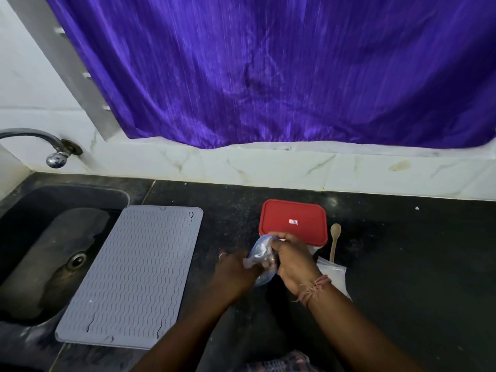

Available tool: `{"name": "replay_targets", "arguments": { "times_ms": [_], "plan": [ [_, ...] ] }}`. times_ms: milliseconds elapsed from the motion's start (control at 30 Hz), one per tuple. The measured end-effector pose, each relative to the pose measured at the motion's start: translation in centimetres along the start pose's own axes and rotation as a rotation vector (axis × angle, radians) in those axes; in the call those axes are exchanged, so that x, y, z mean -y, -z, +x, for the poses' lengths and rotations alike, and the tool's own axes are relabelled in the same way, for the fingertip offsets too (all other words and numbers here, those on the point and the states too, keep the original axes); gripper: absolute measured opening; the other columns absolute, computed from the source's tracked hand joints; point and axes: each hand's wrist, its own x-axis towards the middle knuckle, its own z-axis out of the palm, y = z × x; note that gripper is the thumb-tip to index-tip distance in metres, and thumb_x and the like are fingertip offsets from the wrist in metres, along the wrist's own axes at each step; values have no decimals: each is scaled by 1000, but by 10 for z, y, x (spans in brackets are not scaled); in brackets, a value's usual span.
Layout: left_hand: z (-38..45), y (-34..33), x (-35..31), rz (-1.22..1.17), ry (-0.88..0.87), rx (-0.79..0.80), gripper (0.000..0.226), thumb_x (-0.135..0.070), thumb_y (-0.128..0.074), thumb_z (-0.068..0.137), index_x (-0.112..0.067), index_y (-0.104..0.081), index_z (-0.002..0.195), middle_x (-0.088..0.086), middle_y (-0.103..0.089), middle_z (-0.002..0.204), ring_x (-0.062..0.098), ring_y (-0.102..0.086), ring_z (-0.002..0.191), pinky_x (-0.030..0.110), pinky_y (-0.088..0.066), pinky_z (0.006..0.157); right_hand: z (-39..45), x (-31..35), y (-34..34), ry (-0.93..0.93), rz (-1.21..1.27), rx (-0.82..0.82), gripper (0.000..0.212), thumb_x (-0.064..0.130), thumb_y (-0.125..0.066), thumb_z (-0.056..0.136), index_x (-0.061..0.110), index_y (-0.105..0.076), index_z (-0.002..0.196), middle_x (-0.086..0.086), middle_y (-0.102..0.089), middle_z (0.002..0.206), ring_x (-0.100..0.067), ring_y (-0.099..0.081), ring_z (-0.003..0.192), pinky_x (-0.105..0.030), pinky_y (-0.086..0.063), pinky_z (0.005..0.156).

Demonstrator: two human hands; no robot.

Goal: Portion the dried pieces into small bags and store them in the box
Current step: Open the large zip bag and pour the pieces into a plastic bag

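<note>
Head view of a dark speckled stone surface (402, 264) below a purple pleated curtain (268, 71). Centre: the left hand (236, 272) and right hand (291, 260) hold between them a small clear plastic bag (259, 252) with a blue edge, raised just in front of the box. The right hand's fingers (281, 237) are curled round the upper part of the bag; the left hand grips its lower left side, though how its fingers lie is blurred. Brownish contents show dimly through the plastic. Behind the hands: a white rectangular plastic box with a red lid (294, 221), the lid on. Just right of the box: a pale wooden spoon (334, 242), bowl pointing away. Near the right wrist: flat clear plastic bags (334, 275) lying on the surface. Left: a grey ribbed silicone mat (134, 275), overlapping the edge of a dark sink (40, 251) beneath a metal tap (40, 140).
</note>
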Motion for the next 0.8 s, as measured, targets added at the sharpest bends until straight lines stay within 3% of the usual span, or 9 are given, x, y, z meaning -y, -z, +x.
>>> {"name": "replay_targets", "arguments": {
  "times_ms": [100, 200, 300, 367, 433, 500, 567, 667, 800],
  "plan": [
    [9, 5, 22, -290, 112, 59, 34, -46, -72, 88, -13, -81, 94, 8, -79, 88, 24, -75, 87, 41, -61, 83, 5, 7, 12, -121, 30, 68, 16, -4, -60, 84, 8, -71, 80, -13, -66, 79, -25, -63, 73, -37, -51, 72],
    [11, 7, 32, -628, 332, 172, 23, -23, -67, 98, -6, -74, 112, 11, -76, 98, 28, -72, 91, 41, -61, 79, 4, 10, 26, -398, 61, 228, 8, 10, -63, 81, 9, -65, 74, -12, -63, 75, -25, -63, 66, -33, -53, 67],
    [8, 8, 22, -1028, 512, 363, 23, -10, -52, 105, 2, -68, 116, 22, -74, 107, 32, -73, 89, 42, -63, 71, 0, 3, 31, -536, 166, 318, 19, 19, -72, 77, 7, -69, 91, -15, -69, 93, -32, -68, 84, -45, -56, 90],
    [5, 10, 17, -1207, 584, 415, 28, -1, -44, 103, 7, -71, 107, 26, -75, 100, 37, -76, 80, 46, -65, 66, -5, -3, 33, -527, 277, 356, 16, 21, -72, 82, 6, -70, 89, -17, -72, 91, -34, -71, 82, -49, -59, 85],
    [-1, 9, 16, -1319, 558, 481, 36, 5, -40, 94, 12, -73, 109, 32, -72, 109, 42, -75, 94, 51, -63, 82, -5, -8, 35, -460, 413, 345, 15, 20, -66, 89, 6, -69, 86, -18, -72, 85, -34, -72, 76, -46, -61, 74],
    [-6, 8, 18, -1355, 492, 571, 42, -4, -46, 94, 12, -65, 127, 30, -65, 129, 42, -65, 117, 50, -52, 103, -2, -11, 35, -384, 512, 310, 20, 18, -67, 87, 6, -69, 102, -17, -73, 94, -33, -71, 85, -47, -59, 85],
    [-10, 4, 17, -1248, 395, 635, 43, -16, -56, 95, 6, -65, 130, 23, -68, 123, 33, -67, 107, 41, -54, 94, 1, -12, 34, -325, 595, 293, 23, 14, -69, 84, 8, -70, 106, -14, -73, 100, -31, -69, 91, -47, -55, 93],
    [-9, -10, 14, -913, 279, 420, 29, -19, -70, 92, -2, -74, 115, 15, -78, 100, 22, -75, 80, 29, -59, 65, -4, -18, 34, -221, 590, 297, 21, 2, -69, 80, 10, -66, 99, -10, -73, 92, -25, -69, 86, -43, -56, 89],
    [-4, -30, 17, -833, 116, 46, 30, -33, -67, 97, -9, -72, 114, 18, -78, 105, 31, -76, 93, 45, -63, 80, -22, -37, 33, -19, 196, 183, 28, 0, -73, 81, 8, -68, 107, -15, -74, 101, -30, -72, 93, -44, -58, 84]
  ]
}}
